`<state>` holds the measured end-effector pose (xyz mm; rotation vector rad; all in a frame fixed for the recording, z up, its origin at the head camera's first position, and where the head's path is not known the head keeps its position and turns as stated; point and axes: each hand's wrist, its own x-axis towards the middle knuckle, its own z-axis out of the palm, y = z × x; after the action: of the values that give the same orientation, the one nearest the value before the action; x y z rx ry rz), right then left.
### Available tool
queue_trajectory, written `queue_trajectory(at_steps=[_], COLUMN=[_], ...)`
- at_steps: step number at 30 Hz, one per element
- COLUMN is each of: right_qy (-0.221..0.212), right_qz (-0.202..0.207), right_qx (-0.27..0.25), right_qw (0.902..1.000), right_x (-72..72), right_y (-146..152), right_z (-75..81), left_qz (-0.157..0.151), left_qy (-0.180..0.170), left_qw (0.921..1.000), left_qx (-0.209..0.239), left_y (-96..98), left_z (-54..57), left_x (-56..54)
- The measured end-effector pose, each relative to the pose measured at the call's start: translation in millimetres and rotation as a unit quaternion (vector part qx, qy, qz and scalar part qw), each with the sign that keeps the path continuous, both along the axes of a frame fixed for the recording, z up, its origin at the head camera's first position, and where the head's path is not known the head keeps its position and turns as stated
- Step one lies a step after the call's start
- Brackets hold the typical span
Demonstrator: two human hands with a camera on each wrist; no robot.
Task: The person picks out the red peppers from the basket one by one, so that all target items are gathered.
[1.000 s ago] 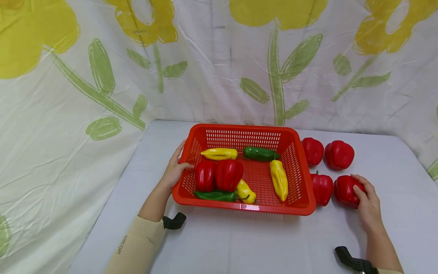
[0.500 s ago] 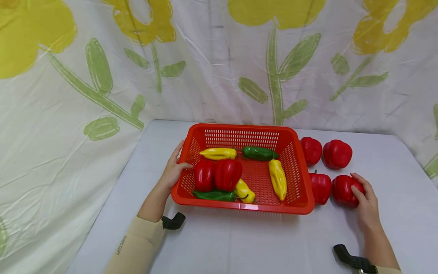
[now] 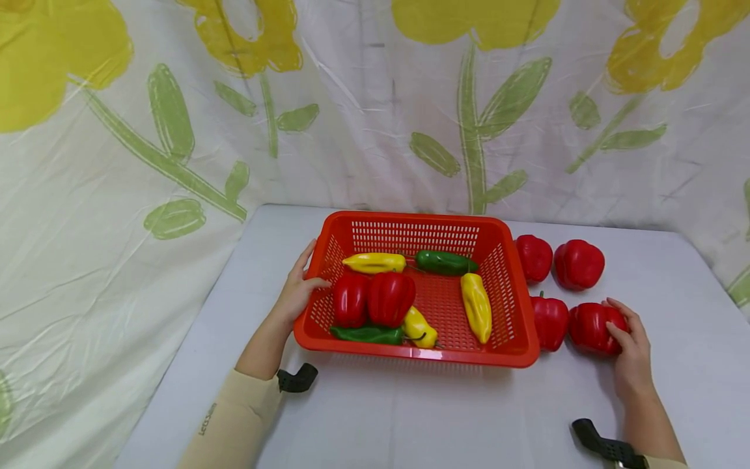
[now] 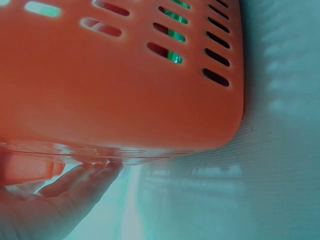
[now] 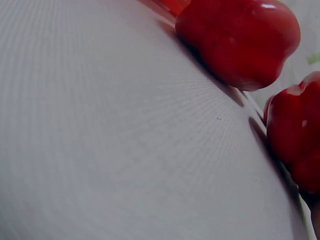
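My left hand [image 3: 297, 290] grips the left end of a red plastic basket [image 3: 416, 353], thumb over the rim and fingers along the outside. In the left wrist view those fingers [image 4: 82, 187] lie at the basket wall [image 4: 120, 110]. On the right, my right hand [image 3: 634, 345] holds a red bell pepper [image 3: 593, 329] by its right side, close over the table. The right wrist view shows this pepper [image 5: 300, 135] at its right edge, most of the hand being out of frame. A second red bell pepper [image 3: 549, 324] stands between it and the basket.
Inside the basket lie two red bell peppers [image 3: 391, 299], several yellow peppers [image 3: 476, 309] and two green peppers [image 3: 446, 262]. Two more red bell peppers [image 3: 579, 264] sit behind the held one. A flower-patterned cloth [image 3: 363, 130] hangs behind the white table [image 3: 410, 417].
The right hand and its bell pepper have shifted very slightly to the right. The left hand and the basket stay where they were.
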<state>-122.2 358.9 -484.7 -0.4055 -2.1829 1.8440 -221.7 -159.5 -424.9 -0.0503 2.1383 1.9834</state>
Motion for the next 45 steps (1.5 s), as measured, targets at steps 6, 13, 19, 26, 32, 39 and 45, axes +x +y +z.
queue_trajectory(at_steps=[6,13,19,26,32,39,45], right_qy=[0.005,0.003,0.012,0.004,0.015,0.044,0.090], right_qz=[-0.018,-0.041,-0.058,-0.105,-0.128,-0.083,0.033], right_qx=[-0.003,0.004,-0.010,-0.006,-0.006,0.087,0.200], right_qw=[0.9998,0.9991,0.9982,0.9945,0.9917,0.9918,0.9750], right_x=[-1.0,0.2,2.7,7.1,4.2,-6.9,-28.2], right_y=[0.5,1.9,2.5,1.1,1.5,-6.2,-18.3], right_z=[4.9,5.9,5.3,10.0,26.6,57.4,91.2], left_qz=[0.000,0.002,0.001,-0.007,-0.009,-0.015,-0.017], left_qy=[0.003,-0.003,-0.013,-0.019,-0.016,-0.020,-0.018], left_qw=[1.0000,1.0000,0.9998,0.9996,0.9996,0.9995,0.9994], left_qx=[-0.002,-0.004,-0.015,-0.020,-0.021,-0.020,-0.025], left_y=[1.4,1.1,1.2,0.9,0.0,-2.1,-4.1], left_z=[0.6,0.8,1.4,0.2,1.0,2.9,3.5], left_x=[-0.8,-0.5,0.1,0.0,1.8,5.7,4.8])
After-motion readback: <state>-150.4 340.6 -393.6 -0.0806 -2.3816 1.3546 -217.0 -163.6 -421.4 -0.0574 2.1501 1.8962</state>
